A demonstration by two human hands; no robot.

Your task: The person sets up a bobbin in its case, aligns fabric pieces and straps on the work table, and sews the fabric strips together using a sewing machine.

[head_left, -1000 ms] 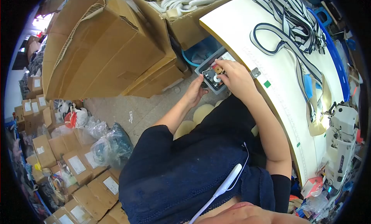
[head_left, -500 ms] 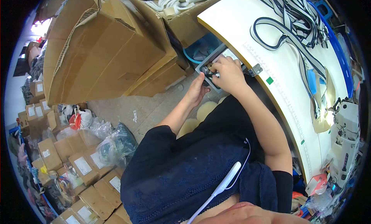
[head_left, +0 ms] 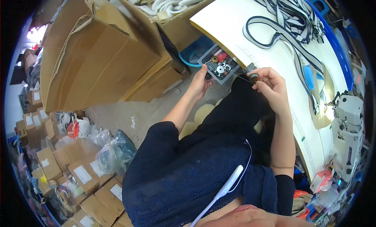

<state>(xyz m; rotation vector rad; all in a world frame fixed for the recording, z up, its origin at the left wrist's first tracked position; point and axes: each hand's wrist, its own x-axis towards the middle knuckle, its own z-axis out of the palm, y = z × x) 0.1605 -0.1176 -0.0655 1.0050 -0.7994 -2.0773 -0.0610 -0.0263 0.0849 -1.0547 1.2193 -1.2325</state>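
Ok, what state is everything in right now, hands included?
Left hand: gripping the grey tray's corner
Right hand: holding a small spool
Grey tray: open-topped, small parts inside
Cardboard box: open, pale material inside
Striped straps: heaped loosely on the table
Sewing machine: upright, running or stopped unclear

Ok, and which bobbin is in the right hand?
The dark brown bobbin, pinched in the right hand outside the tray; the silver one lies inside.

The flat curved tabletop is white; the long fabric straps are pale grey with dark edge stripes.
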